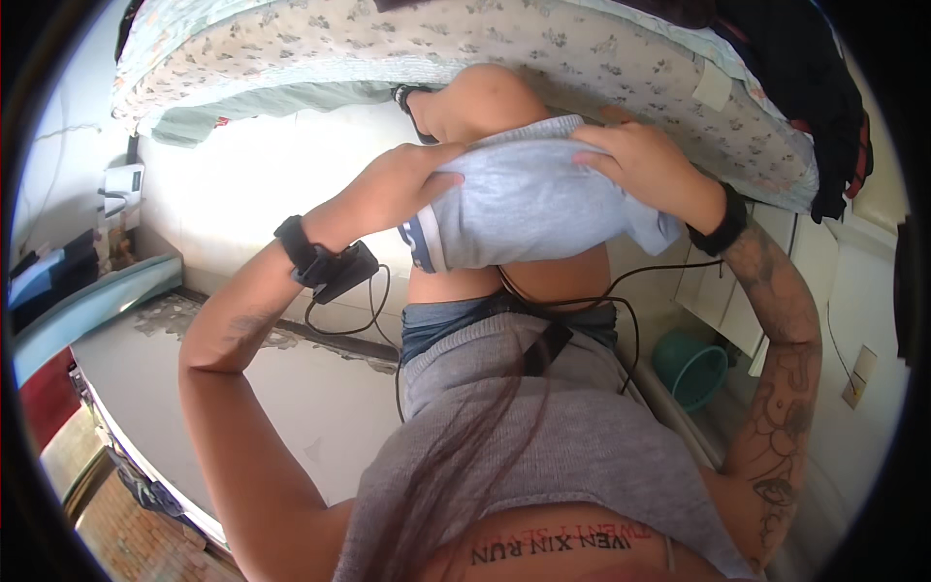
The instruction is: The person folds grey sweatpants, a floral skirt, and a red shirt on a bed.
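A light grey-blue garment (533, 199) with a ribbed band along its far edge is stretched between my two hands, above my lap. White and navy trim shows at its lower left corner. My left hand (412, 179) grips its upper left side, thumb on top. On the right, my right hand (640, 160) pinches the far edge near the ribbed band, with a bunched part of the cloth hanging below it. I cannot tell whether the garment is a top or shorts. Each wrist wears a black strap, and a black box (346, 274) is attached at the left one.
A bed with a floral cover (601, 58) lies across the far side. Black cables (635, 335) run over my lap. A teal bucket (690, 371) stands at the right beside a white cabinet (742, 281). A grey tabletop (242, 398) is at the left.
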A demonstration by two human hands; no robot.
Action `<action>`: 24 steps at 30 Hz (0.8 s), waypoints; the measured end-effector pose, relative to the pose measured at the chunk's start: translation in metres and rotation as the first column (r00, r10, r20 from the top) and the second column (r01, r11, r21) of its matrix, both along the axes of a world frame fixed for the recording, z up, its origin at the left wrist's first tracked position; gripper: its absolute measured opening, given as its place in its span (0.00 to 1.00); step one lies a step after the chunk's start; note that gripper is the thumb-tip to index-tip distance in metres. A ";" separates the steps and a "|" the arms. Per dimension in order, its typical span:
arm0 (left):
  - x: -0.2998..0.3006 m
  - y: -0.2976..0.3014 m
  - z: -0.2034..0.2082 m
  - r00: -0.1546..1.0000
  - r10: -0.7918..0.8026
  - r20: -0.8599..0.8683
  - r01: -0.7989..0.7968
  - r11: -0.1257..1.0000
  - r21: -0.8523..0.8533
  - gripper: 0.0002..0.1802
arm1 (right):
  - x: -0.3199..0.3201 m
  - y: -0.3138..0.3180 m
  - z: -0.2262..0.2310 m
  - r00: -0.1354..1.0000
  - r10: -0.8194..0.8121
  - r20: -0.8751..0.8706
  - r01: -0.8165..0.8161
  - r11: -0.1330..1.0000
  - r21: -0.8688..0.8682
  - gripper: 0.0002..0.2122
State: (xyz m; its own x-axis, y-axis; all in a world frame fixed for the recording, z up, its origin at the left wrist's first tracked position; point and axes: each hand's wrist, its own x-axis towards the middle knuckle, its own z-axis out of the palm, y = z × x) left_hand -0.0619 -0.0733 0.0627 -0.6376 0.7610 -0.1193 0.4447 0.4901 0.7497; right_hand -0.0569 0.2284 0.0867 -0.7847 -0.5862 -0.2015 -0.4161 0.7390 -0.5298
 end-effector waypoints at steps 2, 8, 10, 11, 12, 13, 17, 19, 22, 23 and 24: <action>-0.001 0.003 -0.008 0.986 0.088 -0.139 -0.108 0.984 -0.139 0.15 | -0.009 -0.004 -0.011 0.988 -0.001 -0.157 0.004 1.000 0.018 0.07; -0.005 0.019 -0.026 0.943 0.262 -0.204 -0.279 0.958 -0.059 0.18 | -0.022 -0.006 -0.048 0.980 -0.043 -0.194 0.065 0.992 0.108 0.14; -0.003 0.025 -0.015 0.889 0.153 -0.431 -0.187 0.982 -0.037 0.21 | -0.027 0.000 -0.065 0.957 -0.035 -0.289 0.054 0.997 0.057 0.15; -0.003 0.028 -0.006 0.766 0.045 -0.641 -0.089 0.995 -0.036 0.25 | -0.030 0.002 -0.071 0.921 -0.033 -0.389 0.039 0.999 0.006 0.16; -0.001 0.032 -0.002 0.756 0.004 -0.655 0.019 0.999 0.028 0.31 | -0.030 0.002 -0.071 0.923 -0.035 -0.383 0.040 0.999 0.006 0.16; 0.004 0.037 -0.003 0.761 0.004 -0.649 0.020 0.999 0.029 0.31 | -0.029 0.003 -0.071 0.959 -0.082 -0.272 0.083 0.997 -0.008 0.17; 0.012 0.042 -0.023 0.927 -0.089 -0.365 0.131 0.987 0.093 0.41 | -0.033 0.009 -0.076 0.984 -0.142 0.110 0.159 0.972 -0.174 0.18; 0.007 0.042 -0.032 0.928 -0.124 -0.352 0.165 0.982 0.090 0.47 | -0.033 0.011 -0.083 0.963 -0.178 0.200 0.216 0.958 -0.188 0.18; -0.002 0.042 -0.039 0.929 -0.140 -0.342 0.187 0.977 0.106 0.50 | -0.034 0.013 -0.095 0.930 -0.206 0.305 0.284 0.929 -0.238 0.18; -0.004 0.042 -0.042 0.931 -0.138 -0.337 0.187 0.976 0.115 0.50 | -0.034 0.014 -0.096 0.930 -0.204 0.305 0.290 0.919 -0.268 0.18; -0.005 0.042 -0.046 0.933 -0.134 -0.333 0.179 0.978 0.107 0.50 | -0.034 0.014 -0.097 0.928 -0.207 0.310 0.292 0.920 -0.260 0.18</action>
State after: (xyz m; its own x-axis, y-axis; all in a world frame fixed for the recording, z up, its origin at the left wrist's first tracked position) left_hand -0.0670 -0.0317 0.0170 -0.4960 0.8490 0.1823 0.7362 0.2998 0.6068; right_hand -0.0906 0.2420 -0.0106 -0.8527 -0.4440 -0.2752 -0.0475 0.5906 -0.8056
